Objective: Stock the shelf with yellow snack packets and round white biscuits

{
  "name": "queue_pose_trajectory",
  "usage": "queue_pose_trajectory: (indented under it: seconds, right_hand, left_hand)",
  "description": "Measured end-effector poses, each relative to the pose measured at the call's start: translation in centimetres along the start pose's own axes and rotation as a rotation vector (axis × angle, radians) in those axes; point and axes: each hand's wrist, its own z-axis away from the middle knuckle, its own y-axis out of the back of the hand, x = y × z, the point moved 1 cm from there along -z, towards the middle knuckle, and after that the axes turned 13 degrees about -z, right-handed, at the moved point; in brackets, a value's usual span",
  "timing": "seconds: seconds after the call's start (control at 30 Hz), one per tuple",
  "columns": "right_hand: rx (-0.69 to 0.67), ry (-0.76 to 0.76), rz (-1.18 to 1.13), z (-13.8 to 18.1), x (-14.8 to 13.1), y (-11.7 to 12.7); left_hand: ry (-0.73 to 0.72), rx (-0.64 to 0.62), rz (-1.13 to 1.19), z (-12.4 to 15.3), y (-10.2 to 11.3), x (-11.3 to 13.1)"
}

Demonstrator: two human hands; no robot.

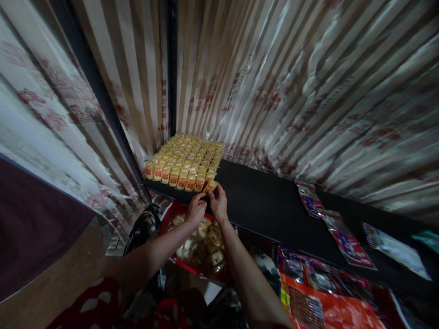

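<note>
Between the fingertips of my right hand (218,201) is a small yellow wrapped snack cake (210,186) with a red label, tilted at the front right corner of a block of like packs. My left hand (197,209) is closed, its fingertips pinched at the lower left of the same pack. The rows of wrapped snack cakes (187,157) stand upright and close together on the black shelf (254,196). Below my wrists, a red basket (167,217) holds more wrapped pieces (212,242), partly hidden by my forearms.
Striped, flower-printed curtains (274,82) hang behind and left of the shelf, by a dark metal post (172,68). Flat blister packs (348,240) and a white packet (396,249) lie on the shelf's right part. An orange bag (329,306) is below the shelf's front edge.
</note>
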Motion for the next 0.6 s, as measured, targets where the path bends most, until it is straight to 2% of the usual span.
queue_pose_trajectory:
  seconds: [0.2,0.37,0.6]
  right_hand:
    - [0.020,0.005,0.126,0.1,-0.6,-0.8]
    - [0.026,0.007,0.176,0.1,-0.1,-1.3]
    - [0.011,0.029,0.188,-0.1,0.9,-1.3]
  left_hand:
    - [-0.137,-0.002,-0.118,-0.7,0.3,0.2]
    - [-0.269,-0.006,-0.248,-1.2,0.0,-0.1]
    - [-0.240,-0.017,-0.304,-2.1,-0.3,-0.6]
